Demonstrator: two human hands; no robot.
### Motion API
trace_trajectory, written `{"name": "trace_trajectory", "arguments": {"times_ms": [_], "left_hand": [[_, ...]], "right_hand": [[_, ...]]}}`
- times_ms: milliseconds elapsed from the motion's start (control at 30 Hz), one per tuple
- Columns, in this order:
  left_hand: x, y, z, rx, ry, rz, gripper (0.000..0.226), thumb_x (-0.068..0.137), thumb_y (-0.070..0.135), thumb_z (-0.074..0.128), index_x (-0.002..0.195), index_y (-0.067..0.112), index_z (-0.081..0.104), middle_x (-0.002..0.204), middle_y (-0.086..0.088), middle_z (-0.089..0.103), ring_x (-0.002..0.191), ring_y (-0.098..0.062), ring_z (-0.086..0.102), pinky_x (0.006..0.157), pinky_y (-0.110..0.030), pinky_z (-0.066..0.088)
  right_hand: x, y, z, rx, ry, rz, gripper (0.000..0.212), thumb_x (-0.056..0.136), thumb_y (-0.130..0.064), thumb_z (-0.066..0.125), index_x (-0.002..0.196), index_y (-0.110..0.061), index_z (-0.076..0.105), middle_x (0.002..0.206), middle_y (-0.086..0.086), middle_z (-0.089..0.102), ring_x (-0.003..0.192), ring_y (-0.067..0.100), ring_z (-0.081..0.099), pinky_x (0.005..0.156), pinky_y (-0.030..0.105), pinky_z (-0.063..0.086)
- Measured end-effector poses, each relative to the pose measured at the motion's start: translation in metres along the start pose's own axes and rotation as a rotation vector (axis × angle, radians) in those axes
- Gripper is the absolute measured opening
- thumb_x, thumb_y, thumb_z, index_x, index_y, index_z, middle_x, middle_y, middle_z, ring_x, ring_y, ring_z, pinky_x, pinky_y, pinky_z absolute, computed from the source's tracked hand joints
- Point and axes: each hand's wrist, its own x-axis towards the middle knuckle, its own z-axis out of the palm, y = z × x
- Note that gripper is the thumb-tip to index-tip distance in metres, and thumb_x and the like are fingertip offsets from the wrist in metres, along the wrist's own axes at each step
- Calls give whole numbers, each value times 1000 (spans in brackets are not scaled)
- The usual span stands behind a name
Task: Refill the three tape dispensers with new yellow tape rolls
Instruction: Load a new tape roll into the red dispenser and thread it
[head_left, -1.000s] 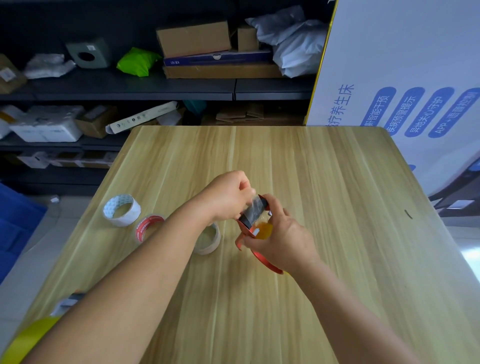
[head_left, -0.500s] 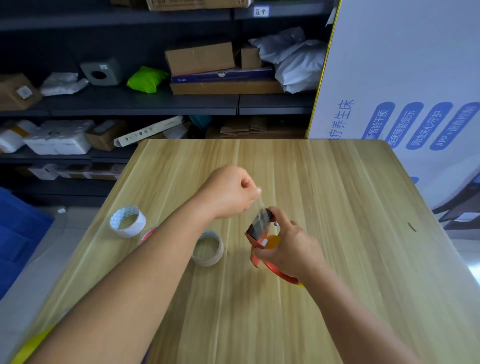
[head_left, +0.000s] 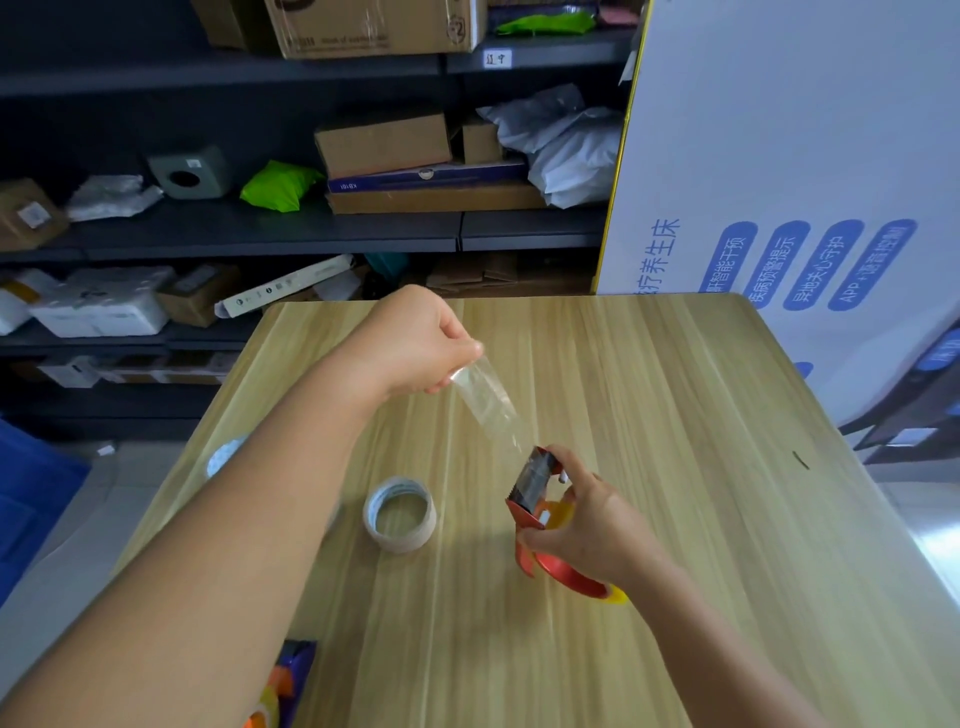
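The left hand (head_left: 415, 345) pinched the free end of a clear strip of tape (head_left: 485, 402) and had drawn it up and away toward the far edge of the bench (head_left: 675, 389). The strip ran taut from its fingers down to the black cutter head of the red tape dispenser (head_left: 540, 499). The right hand (head_left: 597, 530) gripped that dispenser near the middle of the bench, fingers curled round its body, with a yellow roll (head_left: 561, 512) showing inside the frame.

A second earlier the two hands were almost touching, the left one working at the cutter head with only a short tab of tape visible. Half a second earlier they had begun to part. Now they stood well apart and the pulled length was far longer. By my judgement the roll was seated and the tape threaded through the head, so this dispenser was close to finished; cutting off the test length looked like what remained.

An empty cardboard core (head_left: 400, 514) lay flat just left of the dispenser. At the near left edge, partly hidden under the left forearm, another dispenser (head_left: 283, 686) showed orange and purple, and I could not tell whether it was loaded.
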Motion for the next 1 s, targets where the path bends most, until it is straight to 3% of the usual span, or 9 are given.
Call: {"name": "trace_trajectory", "arguments": {"times_ms": [233, 500, 600, 767, 867, 1000], "left_hand": [[-3, -4, 3, -115, -30, -71, 24, 86, 29, 66, 74, 9, 73, 70, -6, 73, 72, -21, 71, 73, -36, 60], [-2, 15, -11, -219, 60, 11, 24, 88, 26, 66, 74, 7, 69, 69, -8, 69, 59, -13, 64, 62, -28, 55], [1, 18, -18, -206, 66, 29, 24, 87, 26, 66, 77, 4, 71, 71, -11, 71, 60, -14, 64, 66, -30, 59], [3, 8, -17, -245, 128, 20, 20, 87, 25, 67, 77, 8, 71, 66, -6, 67, 56, -11, 60, 58, -24, 52], [8, -11, -17, -287, 145, -45, 19, 86, 23, 68, 76, 8, 71, 64, -3, 65, 56, -11, 58, 59, -24, 50], [12, -42, -7, -377, 105, -174, 14, 85, 21, 69, 79, 8, 69, 67, -3, 65, 58, -14, 58, 61, -28, 51]], "right_hand": [[-4, 6, -4, 22, 5, -8, 82, 69, -52, 71, 135, -49, 22, 115, -15, 48, 76, 3, 58, 54, 16, 43], [-1, 4, -17, 15, 0, -6, 78, 75, -51, 70, 137, -46, 24, 117, -11, 53, 73, 4, 56, 49, 12, 37], [-2, 5, -18, 47, -9, 7, 78, 74, -50, 71, 137, -46, 25, 116, -10, 53, 77, 7, 57, 51, 14, 37], [-3, 8, -21, 137, -24, -1, 80, 71, -45, 76, 135, -51, 27, 112, -13, 53, 80, 6, 56, 58, 17, 41], [-5, 10, -29, 197, -4, -11, 81, 68, -40, 80, 131, -55, 31, 99, -21, 51, 80, 1, 56, 63, 18, 43], [-6, 15, -40, 267, 16, -35, 82, 65, -35, 84, 125, -57, 33, 102, -18, 51, 90, 5, 57, 71, 22, 45]]}}
